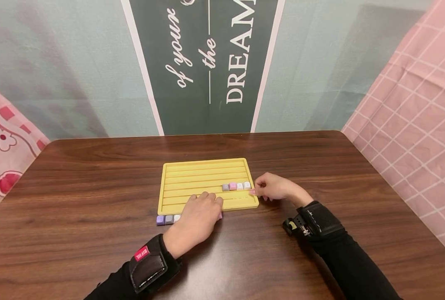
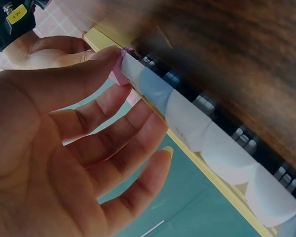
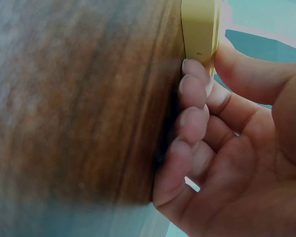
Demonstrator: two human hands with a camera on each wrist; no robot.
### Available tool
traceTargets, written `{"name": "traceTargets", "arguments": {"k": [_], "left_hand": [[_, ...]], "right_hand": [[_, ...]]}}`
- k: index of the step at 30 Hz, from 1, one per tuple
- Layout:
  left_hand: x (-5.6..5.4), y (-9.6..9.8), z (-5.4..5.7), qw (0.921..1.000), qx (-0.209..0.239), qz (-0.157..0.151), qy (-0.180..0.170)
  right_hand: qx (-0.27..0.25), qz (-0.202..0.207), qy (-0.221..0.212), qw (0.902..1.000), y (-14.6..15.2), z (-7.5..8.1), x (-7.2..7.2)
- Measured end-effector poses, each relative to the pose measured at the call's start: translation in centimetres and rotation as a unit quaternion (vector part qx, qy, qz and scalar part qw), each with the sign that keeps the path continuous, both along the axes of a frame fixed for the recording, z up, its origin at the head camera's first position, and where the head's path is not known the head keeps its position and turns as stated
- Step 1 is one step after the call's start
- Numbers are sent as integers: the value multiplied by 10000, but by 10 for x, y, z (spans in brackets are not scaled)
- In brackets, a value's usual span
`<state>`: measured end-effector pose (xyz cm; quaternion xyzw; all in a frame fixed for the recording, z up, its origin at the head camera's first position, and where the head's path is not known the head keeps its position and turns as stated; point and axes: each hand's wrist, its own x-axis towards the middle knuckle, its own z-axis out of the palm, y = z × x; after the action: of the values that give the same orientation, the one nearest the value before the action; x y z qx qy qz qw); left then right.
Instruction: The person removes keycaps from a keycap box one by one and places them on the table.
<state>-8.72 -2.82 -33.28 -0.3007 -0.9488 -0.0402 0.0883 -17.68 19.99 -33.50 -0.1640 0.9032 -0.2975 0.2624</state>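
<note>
A yellow ridged tray [image 1: 200, 177] lies on the table. Near its right end, a short row of grey, pink and white keycaps [image 1: 232, 186] sits in one groove. My right hand [image 1: 273, 186] pinches a pink keycap [image 1: 252, 192] at the tray's right edge; the right wrist view hides that keycap behind the fingers. Over the tray's front edge, my left hand [image 1: 200, 216] has thumb and index finger on another pink keycap [image 2: 119, 69], at the end of a row of white and bluish keycaps [image 2: 227, 153]. That hand's other fingers are spread and loosely bent.
Purple and grey keycaps [image 1: 164, 220] show along the tray's front left edge, and my left hand covers part of that row. The brown wooden table [image 1: 106, 179] extends around the tray. Behind it hangs a curtain [image 1: 301, 83] with printed lettering.
</note>
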Motion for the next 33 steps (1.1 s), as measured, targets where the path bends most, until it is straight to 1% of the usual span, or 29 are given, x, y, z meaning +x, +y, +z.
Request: {"name": "traceTargets", "arguments": {"k": [16, 28, 29, 33], "left_hand": [[0, 1, 0, 9999, -23, 89, -134], [0, 1, 0, 9999, 27, 88, -116], [-1, 0, -2, 10000, 42, 56, -38], [-1, 0, -4, 10000, 68, 46, -13]], "right_hand": [[17, -8, 35, 10000, 1, -2, 0], [17, 14, 39, 10000, 0, -2, -1], [15, 16, 41, 10000, 0, -2, -1], [3, 21, 49, 10000, 0, -1, 0]]}}
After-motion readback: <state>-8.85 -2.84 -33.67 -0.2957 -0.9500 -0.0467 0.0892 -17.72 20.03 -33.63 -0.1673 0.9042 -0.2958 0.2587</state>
